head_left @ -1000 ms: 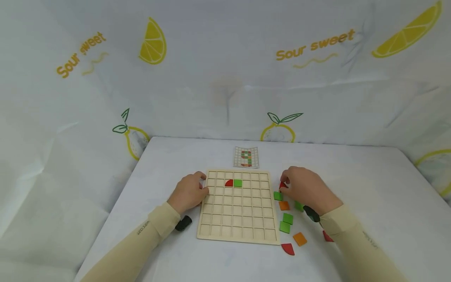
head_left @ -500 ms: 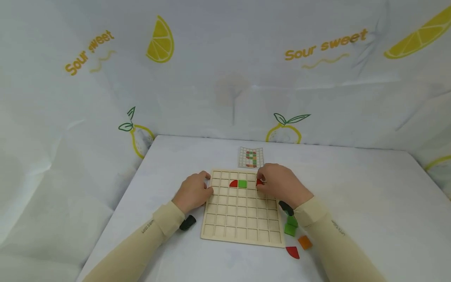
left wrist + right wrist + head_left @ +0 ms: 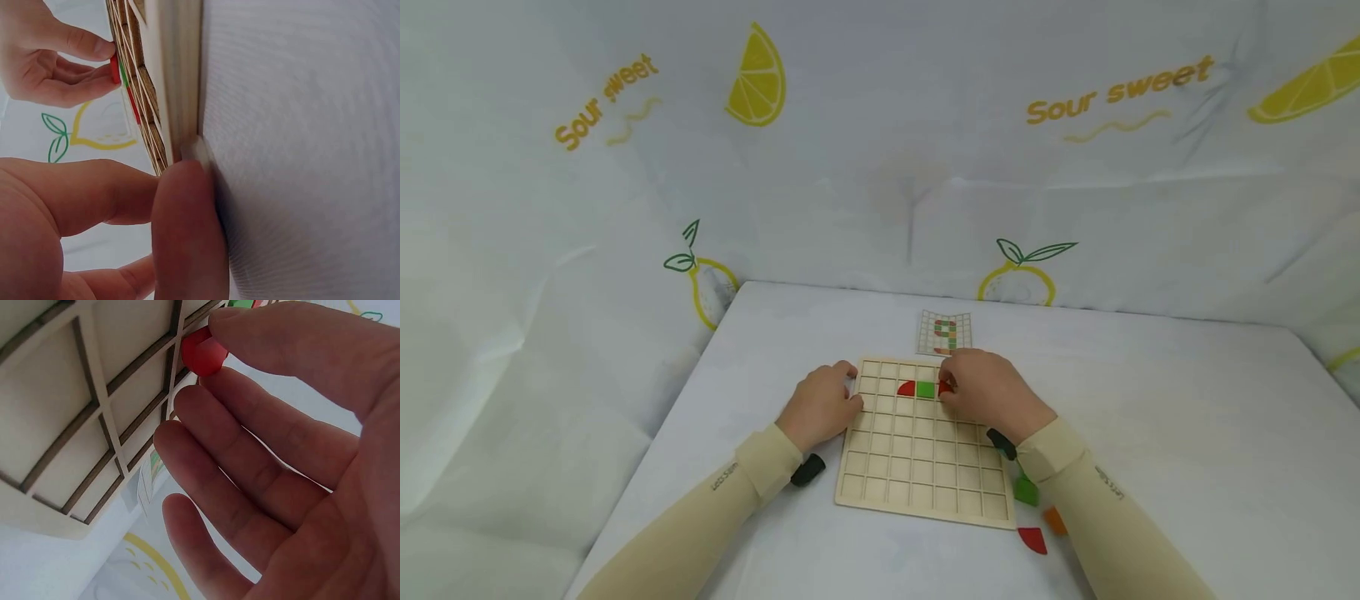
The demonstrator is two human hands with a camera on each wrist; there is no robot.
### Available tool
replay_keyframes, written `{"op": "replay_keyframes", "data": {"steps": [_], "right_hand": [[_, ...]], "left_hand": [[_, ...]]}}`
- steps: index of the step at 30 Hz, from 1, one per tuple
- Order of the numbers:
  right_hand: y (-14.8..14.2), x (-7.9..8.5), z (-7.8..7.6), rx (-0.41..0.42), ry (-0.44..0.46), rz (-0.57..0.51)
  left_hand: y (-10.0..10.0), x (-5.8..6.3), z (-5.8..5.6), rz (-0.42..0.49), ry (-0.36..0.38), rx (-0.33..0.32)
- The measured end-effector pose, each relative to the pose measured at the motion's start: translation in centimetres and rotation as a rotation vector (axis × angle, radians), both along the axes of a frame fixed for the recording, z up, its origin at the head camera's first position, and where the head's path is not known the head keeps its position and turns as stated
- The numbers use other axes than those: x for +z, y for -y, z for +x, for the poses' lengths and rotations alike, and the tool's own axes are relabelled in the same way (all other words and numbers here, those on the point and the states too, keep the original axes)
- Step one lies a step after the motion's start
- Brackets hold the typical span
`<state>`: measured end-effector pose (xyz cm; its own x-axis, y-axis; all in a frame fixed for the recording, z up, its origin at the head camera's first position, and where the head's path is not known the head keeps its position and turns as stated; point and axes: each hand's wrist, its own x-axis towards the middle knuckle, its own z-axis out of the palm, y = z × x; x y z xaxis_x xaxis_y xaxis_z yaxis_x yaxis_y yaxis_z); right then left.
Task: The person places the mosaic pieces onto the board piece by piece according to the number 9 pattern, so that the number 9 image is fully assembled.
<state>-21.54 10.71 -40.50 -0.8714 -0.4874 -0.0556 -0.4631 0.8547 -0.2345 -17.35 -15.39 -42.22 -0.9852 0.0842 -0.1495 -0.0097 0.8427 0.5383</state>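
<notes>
A pale wooden grid board [image 3: 917, 467] lies on the table. My left hand [image 3: 818, 408] holds its left edge, the thumb and a finger [image 3: 187, 219] against its side. In its second row sit a red quarter-round tile [image 3: 907, 388] and, just right of it, a green square tile [image 3: 926, 390]. My right hand [image 3: 992, 392] pinches another red quarter-round tile [image 3: 203, 356] between thumb and index finger, over the cell right of the green one. Its other fingers are bent loosely, and the hand covers the board's upper right part.
Behind the board lies a small pattern card [image 3: 943, 329] with a coloured figure on a grid. Right of the board are a green tile [image 3: 1026, 492], an orange tile [image 3: 1056, 521] partly under the sleeve, and a red quarter-round tile [image 3: 1032, 540]. A printed cloth [image 3: 850, 167] hangs behind.
My right hand has carried the red tile from the table right of the board leftward, onto the second row beside the green tile. The left hand stays at the board's edge.
</notes>
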Motion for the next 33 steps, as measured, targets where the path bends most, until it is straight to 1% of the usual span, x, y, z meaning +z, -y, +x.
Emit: {"op": "replay_keyframes", "data": {"steps": [4, 9, 18, 28, 33], "right_hand": [[-0.19, -0.15, -0.03, 0.008, -0.017, 0.000], [-0.02, -0.31, -0.08, 0.015, -0.009, 0.000], [0.11, -0.19, 0.25, 0.009, -0.009, -0.006], [0.02, -0.06, 0.53, 0.017, 0.000, -0.025], [0.09, -0.03, 0.27, 0.010, 0.015, -0.021]], "left_hand": [[-0.23, 0.03, -0.01, -0.012, -0.005, 0.007], [-0.20, 0.03, 0.15, -0.010, -0.014, 0.004], [-0.24, -0.14, 0.03, -0.002, -0.026, 0.001], [-0.27, 0.01, 0.03, -0.004, -0.008, 0.007], [-0.26, 0.08, -0.01, -0.006, -0.002, 0.011]]}}
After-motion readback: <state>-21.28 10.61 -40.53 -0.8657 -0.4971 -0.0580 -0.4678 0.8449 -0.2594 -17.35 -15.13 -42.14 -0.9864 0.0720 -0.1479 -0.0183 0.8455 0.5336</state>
